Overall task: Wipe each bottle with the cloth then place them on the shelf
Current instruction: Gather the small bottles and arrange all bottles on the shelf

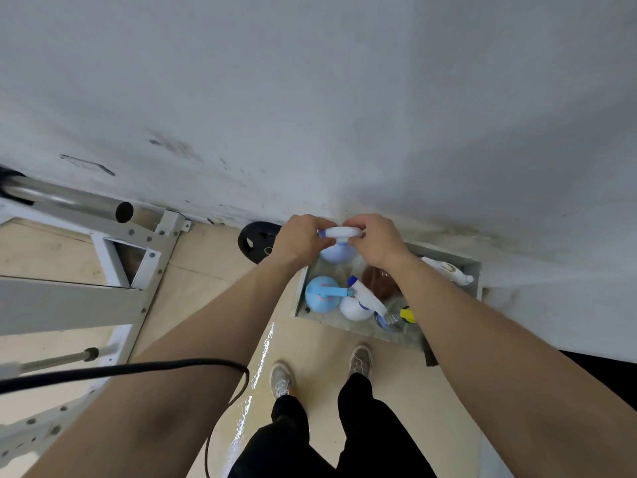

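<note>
Nearest to me are my 2 grey shoes (282,377) on the pale floor, with a black cable (138,369) looping across my left forearm. Just beyond the toes lies a low grey tray (331,320), pushed against the wall (310,98).

Along the tray's near edge stand a blue bottle (322,294) at the left corner, a white bottle (355,307) touching it, and a clear bottle (396,317) with a yellow cap towards the right. A brown bottle (379,281) sits mid-tray behind them, and a white spray head (448,270) lies in the far right corner.

Over the tray's far left corner I hold the pale blue bottle (336,251) by its white spray top. My left hand (300,238) has its fingers curled round the left end of that top, and my right hand (375,241) pinches the right end. Both are grasping it, neither nearer than the other. The bottle's body hangs straight below my hands, long axis upright, while the top runs left to right between them. I cannot tell whether its base touches the tray.

I see no cloth anywhere, and no shelf I can be sure of, so I judge 1 hand must let go to fetch the cloth.

Further left, a black weight plate (255,241) leans at the wall.
</note>
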A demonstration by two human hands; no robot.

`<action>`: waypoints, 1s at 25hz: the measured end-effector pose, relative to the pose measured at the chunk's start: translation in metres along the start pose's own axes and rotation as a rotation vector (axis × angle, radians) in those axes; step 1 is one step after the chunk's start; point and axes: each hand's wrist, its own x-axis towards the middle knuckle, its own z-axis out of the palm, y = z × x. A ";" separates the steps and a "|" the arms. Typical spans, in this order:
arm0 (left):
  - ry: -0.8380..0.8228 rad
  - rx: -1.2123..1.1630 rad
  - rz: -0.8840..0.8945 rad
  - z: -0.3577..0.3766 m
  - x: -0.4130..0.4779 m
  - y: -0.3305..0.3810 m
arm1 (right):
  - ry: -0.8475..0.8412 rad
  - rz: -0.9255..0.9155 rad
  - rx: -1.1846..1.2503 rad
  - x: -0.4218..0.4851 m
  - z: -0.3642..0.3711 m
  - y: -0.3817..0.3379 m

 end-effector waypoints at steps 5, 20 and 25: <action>0.015 0.011 -0.027 0.000 0.012 -0.001 | 0.011 0.025 -0.019 0.009 -0.002 0.000; -0.133 -0.071 -0.034 -0.008 -0.071 0.001 | 0.133 0.066 0.011 -0.065 -0.003 -0.016; -0.234 0.245 0.112 0.013 -0.087 -0.005 | 0.029 0.102 -0.088 -0.098 0.010 -0.002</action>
